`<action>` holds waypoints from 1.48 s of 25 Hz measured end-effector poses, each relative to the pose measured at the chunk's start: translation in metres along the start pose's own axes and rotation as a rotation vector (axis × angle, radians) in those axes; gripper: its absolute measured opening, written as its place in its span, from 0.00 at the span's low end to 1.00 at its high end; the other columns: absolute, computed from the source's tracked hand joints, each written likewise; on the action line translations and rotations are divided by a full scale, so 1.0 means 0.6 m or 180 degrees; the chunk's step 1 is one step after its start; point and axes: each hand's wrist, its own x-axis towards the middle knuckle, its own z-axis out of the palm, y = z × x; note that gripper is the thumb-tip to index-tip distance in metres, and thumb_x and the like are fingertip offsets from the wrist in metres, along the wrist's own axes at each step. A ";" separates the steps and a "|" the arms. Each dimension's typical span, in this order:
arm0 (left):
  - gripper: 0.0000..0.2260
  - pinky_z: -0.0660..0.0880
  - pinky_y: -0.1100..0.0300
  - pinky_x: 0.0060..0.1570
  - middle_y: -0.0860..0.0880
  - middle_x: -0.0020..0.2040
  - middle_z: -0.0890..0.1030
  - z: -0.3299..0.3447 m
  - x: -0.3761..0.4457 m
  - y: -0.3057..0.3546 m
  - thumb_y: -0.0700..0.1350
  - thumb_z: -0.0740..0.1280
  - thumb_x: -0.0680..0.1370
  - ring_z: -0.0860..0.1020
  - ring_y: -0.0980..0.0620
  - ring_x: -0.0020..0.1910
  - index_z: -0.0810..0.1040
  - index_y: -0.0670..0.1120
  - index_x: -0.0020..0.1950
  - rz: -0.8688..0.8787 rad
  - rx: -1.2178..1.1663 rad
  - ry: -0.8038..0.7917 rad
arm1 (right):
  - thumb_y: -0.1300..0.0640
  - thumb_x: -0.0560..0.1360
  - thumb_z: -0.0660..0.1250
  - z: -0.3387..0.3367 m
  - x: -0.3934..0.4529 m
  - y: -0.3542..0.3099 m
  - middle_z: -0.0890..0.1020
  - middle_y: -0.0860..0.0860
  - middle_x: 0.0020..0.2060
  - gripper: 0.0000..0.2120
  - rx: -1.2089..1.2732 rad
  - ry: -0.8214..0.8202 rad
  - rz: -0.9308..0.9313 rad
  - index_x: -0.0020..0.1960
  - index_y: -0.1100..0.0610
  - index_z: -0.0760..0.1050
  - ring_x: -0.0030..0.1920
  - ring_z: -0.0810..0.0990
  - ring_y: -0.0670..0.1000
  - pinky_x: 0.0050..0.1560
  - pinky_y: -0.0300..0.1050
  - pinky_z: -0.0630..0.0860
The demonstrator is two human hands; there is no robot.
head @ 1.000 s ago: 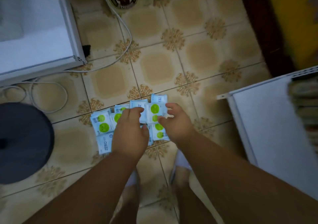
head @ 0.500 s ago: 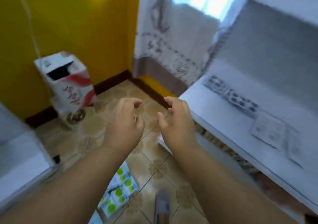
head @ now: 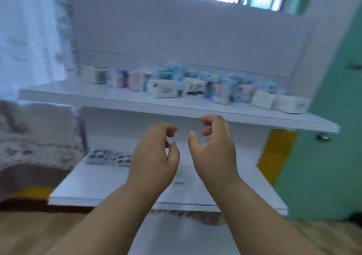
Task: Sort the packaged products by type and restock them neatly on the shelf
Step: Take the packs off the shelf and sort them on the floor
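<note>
With both hands raised and nothing in them, we're looking straight at the shelf (head: 176,105): the left hand (head: 154,156) and right hand (head: 213,148) hang side by side in front of its front edge, fingers loosely curled, not touching each other or any board. The packs (head: 188,86) are up on that upper board, a blurry jumble running from near the left end to the right end, some white, some blue and pink, a few tipped and stacked behind the front ones, so nothing is sorted yet by the look of it. They look like small soft wrapped packs, probably light and squashy with a slick film, so my call is to take each one across its short sides, thumb on one face and fingers on the other, and not squeeze hard. Room to work: the left end of the upper board looks bare in front of the packs and there's a clear strip along the front edge. The lower board (head: 109,178) has flat packets (head: 109,157) near its back left corner and open surface toward its front edge. A curtain (head: 29,58) hangs close at the left, a green wall (head: 333,156) at the right.
</note>
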 end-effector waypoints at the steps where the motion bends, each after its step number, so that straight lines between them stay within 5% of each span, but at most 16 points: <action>1: 0.12 0.66 0.77 0.42 0.61 0.46 0.72 0.045 0.004 0.051 0.40 0.67 0.75 0.72 0.64 0.47 0.75 0.52 0.57 0.0073 -0.0157 -0.0016 | 0.57 0.74 0.70 -0.057 0.014 0.030 0.71 0.43 0.51 0.16 -0.0118 0.0065 -0.0037 0.56 0.45 0.69 0.48 0.71 0.41 0.45 0.29 0.68; 8: 0.14 0.66 0.76 0.40 0.63 0.47 0.72 0.241 0.061 0.230 0.39 0.65 0.76 0.73 0.64 0.43 0.73 0.55 0.57 0.0293 -0.0589 -0.0155 | 0.57 0.74 0.71 -0.279 0.109 0.175 0.71 0.42 0.50 0.15 -0.0291 0.0256 0.0126 0.56 0.46 0.70 0.50 0.72 0.37 0.45 0.24 0.66; 18: 0.13 0.67 0.72 0.37 0.64 0.48 0.75 0.444 0.279 0.175 0.41 0.65 0.77 0.74 0.63 0.44 0.71 0.59 0.54 0.0180 -0.0567 -0.0319 | 0.52 0.75 0.69 -0.210 0.345 0.327 0.71 0.39 0.53 0.16 -0.0685 -0.0078 0.0155 0.55 0.40 0.64 0.49 0.73 0.37 0.43 0.27 0.67; 28: 0.11 0.69 0.69 0.39 0.61 0.48 0.75 0.611 0.415 0.200 0.43 0.66 0.78 0.75 0.61 0.41 0.71 0.57 0.55 0.0115 -0.0473 -0.0517 | 0.54 0.76 0.68 -0.252 0.583 0.496 0.75 0.48 0.56 0.13 -0.1328 -0.0056 0.0036 0.59 0.49 0.73 0.55 0.76 0.50 0.55 0.46 0.74; 31: 0.12 0.70 0.70 0.40 0.61 0.49 0.75 0.658 0.437 0.211 0.43 0.66 0.78 0.74 0.62 0.43 0.70 0.58 0.56 0.0099 -0.0354 -0.0491 | 0.52 0.76 0.66 -0.272 0.685 0.572 0.74 0.54 0.63 0.23 -0.2373 -0.0730 0.0082 0.70 0.51 0.67 0.62 0.72 0.56 0.60 0.50 0.72; 34: 0.11 0.69 0.71 0.39 0.60 0.51 0.76 0.714 0.460 0.229 0.44 0.66 0.78 0.75 0.63 0.42 0.72 0.56 0.57 -0.0190 -0.0437 -0.0499 | 0.54 0.75 0.66 -0.265 0.746 0.640 0.76 0.56 0.61 0.23 -0.3068 -0.1683 0.0245 0.68 0.52 0.66 0.59 0.75 0.59 0.54 0.49 0.72; 37: 0.15 0.71 0.67 0.44 0.58 0.56 0.75 0.759 0.489 0.243 0.45 0.69 0.76 0.76 0.61 0.48 0.71 0.55 0.60 -0.0419 -0.0449 -0.0440 | 0.60 0.74 0.65 -0.278 0.788 0.655 0.78 0.56 0.58 0.22 -0.2421 -0.1377 -0.0093 0.66 0.52 0.66 0.53 0.77 0.58 0.49 0.47 0.73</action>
